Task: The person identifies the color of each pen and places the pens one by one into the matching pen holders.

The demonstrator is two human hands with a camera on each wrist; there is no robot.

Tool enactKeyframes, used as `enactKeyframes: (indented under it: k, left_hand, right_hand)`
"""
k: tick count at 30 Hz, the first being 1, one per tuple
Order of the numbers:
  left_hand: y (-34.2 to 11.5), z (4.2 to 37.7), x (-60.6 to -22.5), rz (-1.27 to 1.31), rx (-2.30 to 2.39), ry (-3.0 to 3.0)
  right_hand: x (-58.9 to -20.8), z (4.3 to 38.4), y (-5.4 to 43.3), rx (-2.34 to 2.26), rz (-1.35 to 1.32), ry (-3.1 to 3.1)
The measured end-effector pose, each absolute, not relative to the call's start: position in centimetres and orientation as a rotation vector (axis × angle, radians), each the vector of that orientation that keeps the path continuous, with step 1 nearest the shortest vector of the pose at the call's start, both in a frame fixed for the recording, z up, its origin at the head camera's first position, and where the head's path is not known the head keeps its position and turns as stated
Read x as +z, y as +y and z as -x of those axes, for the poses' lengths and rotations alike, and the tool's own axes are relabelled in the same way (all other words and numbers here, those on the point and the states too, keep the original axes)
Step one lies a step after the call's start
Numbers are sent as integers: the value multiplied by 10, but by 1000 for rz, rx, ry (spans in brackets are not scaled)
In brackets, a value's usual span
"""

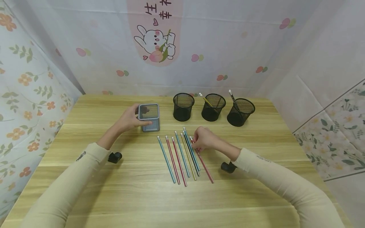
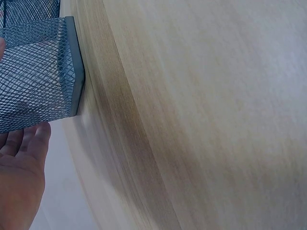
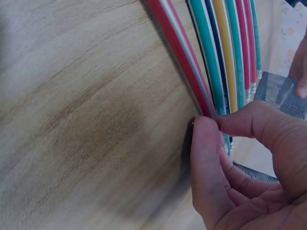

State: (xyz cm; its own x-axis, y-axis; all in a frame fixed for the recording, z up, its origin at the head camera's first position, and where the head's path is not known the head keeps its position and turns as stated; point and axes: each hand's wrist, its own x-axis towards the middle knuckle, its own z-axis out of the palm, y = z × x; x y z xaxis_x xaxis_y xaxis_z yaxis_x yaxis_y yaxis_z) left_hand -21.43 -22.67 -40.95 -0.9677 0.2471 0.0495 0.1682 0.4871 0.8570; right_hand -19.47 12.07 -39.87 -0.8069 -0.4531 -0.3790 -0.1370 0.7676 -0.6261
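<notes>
Head view | left hand (image 1: 129,119), thumb parted from fingers, grips square gray mesh pen holder (image 1: 154,126) | right hand (image 1: 206,138) pinches red pencil (image 3: 183,57) near its 11-o'clock end, at holder's 4 o'clock | advisable: firm pinch, lift clear of teal pencil (image 3: 210,52) at 9 o'clock

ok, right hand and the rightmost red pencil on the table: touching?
Touching. The right wrist view shows the right hand pinching the red pencil, no gap visible.

Counter (image 1: 137,202): smooth wood grain, soft sheen. Square holder (image 1: 151,124): metal-looking mesh. Round cups (image 1: 182,114): likewise mesh. Pencils (image 3: 180,52): smooth, glossy. Backdrop (image 1: 108,44): creased cloth. Sleeves (image 1: 62,190): matt cloth.
</notes>
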Motion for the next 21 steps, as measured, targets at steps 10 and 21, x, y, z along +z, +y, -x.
enactKeyframes:
  k: [10,21]
  left_hand:
    - [-227,215,-410,-355,1544,2606]
    - [-228,214,-409,-370,1553,2605]
  right_hand:
    - [-391,198,128,-860,547,2418]
    - [-382,200,134,-837,704,2514]
